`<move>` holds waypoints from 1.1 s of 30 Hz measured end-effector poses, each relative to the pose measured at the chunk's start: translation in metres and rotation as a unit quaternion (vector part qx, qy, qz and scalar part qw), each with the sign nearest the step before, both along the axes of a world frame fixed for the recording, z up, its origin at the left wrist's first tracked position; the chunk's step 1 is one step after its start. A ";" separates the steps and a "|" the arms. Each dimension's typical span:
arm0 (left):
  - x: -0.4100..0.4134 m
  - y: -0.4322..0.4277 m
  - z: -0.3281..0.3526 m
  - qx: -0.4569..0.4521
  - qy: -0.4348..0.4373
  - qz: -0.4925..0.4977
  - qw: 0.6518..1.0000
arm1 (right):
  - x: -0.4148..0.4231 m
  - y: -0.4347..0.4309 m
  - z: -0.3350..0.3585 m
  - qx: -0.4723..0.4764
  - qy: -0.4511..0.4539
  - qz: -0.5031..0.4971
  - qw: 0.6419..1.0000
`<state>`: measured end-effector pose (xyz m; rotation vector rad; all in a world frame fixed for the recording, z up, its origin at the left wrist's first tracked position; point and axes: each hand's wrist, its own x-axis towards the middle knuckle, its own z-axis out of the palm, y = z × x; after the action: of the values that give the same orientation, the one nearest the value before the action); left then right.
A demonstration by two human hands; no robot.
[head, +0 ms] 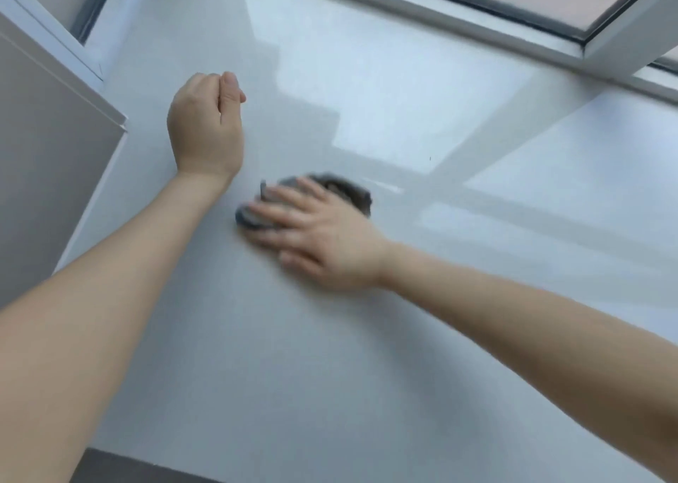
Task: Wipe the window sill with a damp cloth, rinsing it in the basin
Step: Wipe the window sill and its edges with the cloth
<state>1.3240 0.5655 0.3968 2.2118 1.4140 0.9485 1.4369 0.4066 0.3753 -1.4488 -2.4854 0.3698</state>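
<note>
Right hand (323, 236): flat, palm down, fingers spread and pointing toward the left wall, pressed on top of the cloth (330, 189); not clenched around it. Blurred, which reads as a stroke under way.

Left hand (205, 126): curled into a loose fist, thumb laid along the knuckles, holding nothing visible. It lies beyond and to the left of the right hand, clear of the cloth; whether it rests on the surface or hovers cannot be told.

Cloth: grey, bunched, mostly hidden under the right hand's fingers. One edge shows past the fingertips on the left, a darker fold shows on the far side. Long axis roughly left to right, across the sill.

Window sill (367, 372): broad, pale, glossy, reflecting the window frame (458, 20) along its far edge. Cloth sits near mid-depth, toward the left end.

Governing relation: the cloth is directly beneath the right hand, which is therefore the working hand; most unswept sill appears to lie to the right and toward the frame.

Basin: not in view.
</note>
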 end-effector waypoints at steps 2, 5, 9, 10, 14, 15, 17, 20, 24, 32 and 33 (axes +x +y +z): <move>-0.003 -0.006 0.003 -0.018 -0.005 0.005 1.000 | -0.018 -0.081 0.008 -0.061 0.005 0.097 0.993; -0.008 -0.016 0.009 -0.034 -0.003 -0.005 0.999 | 0.008 -0.168 0.019 -0.120 0.007 0.189 0.975; -0.012 -0.023 0.007 -0.029 0.031 -0.048 0.998 | 0.108 -0.148 0.018 -0.097 -0.003 0.065 0.993; -0.012 -0.024 0.006 -0.025 0.041 -0.055 0.997 | 0.135 -0.126 0.015 -0.079 -0.016 -0.025 0.996; -0.010 -0.036 -0.002 -0.012 0.072 -0.064 0.995 | 0.194 -0.021 0.011 -0.032 -0.018 -0.406 0.913; -0.009 -0.041 -0.004 -0.012 0.077 -0.068 0.995 | 0.193 0.001 0.011 -0.040 -0.009 -0.463 0.886; -0.005 -0.052 -0.006 -0.019 0.082 -0.069 0.994 | 0.177 0.022 0.010 -0.046 -0.013 -0.470 0.881; -0.001 -0.069 -0.001 -0.036 0.083 -0.046 0.995 | 0.123 -0.012 0.005 -0.028 -0.020 -0.285 0.958; 0.003 -0.106 0.012 -0.074 0.119 -0.039 0.989 | 0.038 -0.166 0.011 -0.071 0.022 -0.033 0.997; -0.019 -0.188 0.009 -0.150 0.286 -0.131 0.937 | 0.146 -0.219 0.015 -0.061 -0.053 -0.044 0.996; -0.022 -0.195 0.011 -0.156 0.272 -0.125 0.941 | 0.166 -0.194 0.014 -0.049 -0.068 -0.167 0.982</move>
<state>1.3023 0.3701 0.4077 2.4154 1.3247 0.0090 1.6031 0.2128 0.3894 -1.9519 -2.2901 0.3402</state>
